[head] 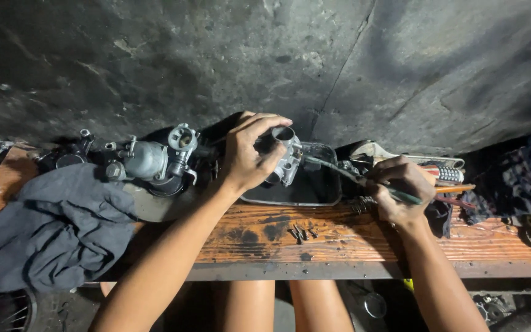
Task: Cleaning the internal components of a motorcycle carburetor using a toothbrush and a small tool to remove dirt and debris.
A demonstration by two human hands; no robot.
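A person sits at a worn wooden desk [351,237] set against a dark, stained wall. The left hand [248,157] has its grip clenched around a small silver metal carburetor body [286,161], holding it above a shallow dark tray [314,192] near the desk's far edge, about midway along it. The carburetor looks grimy, cast in pale metal, with a round open throat at its top facing up and toward the wall; its long axis stands roughly upright.

The right hand [402,189] is grasping a thin green-handled brush [364,180]. The brush lies nearly level, its long axis running along the desk, its tip pointing left and touching the carburetor's side.

A second, larger carburetor assembly [155,161] rests toward the desk's left end, beside a crumpled dark grey cloth [56,227]. Small screws [301,233] lie near the front edge.
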